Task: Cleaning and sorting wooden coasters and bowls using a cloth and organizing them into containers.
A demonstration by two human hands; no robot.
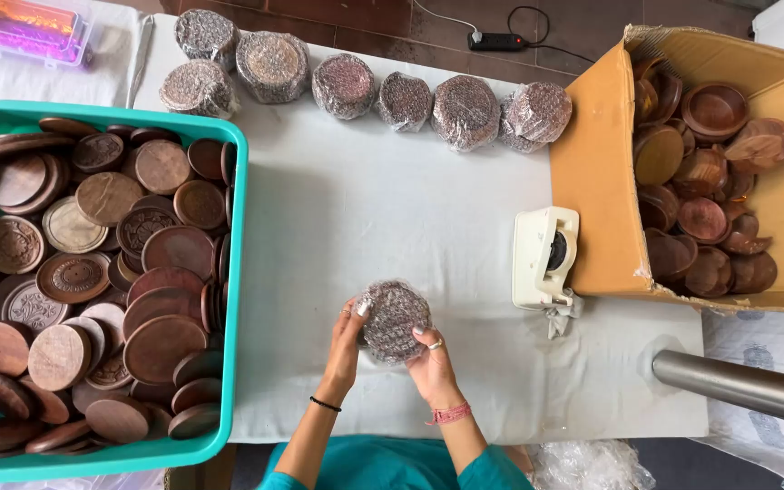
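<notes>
Both my hands hold one round wooden piece wrapped in bubble wrap (394, 318) just above the white table (392, 209), near its front edge. My left hand (347, 349) grips its left side with fingers curled over the rim. My right hand (430, 363), wearing a ring, supports it from below right. Along the table's far edge lies a row of several similar wrapped bundles (347, 86).
A teal bin (229, 299) full of round carved wooden discs fills the left. A cardboard box (592, 172) with wooden bowls stands at the right, a white tape dispenser (546, 256) beside it. A metal cylinder (737, 386) lies at lower right. A power strip (498, 41) is on the floor.
</notes>
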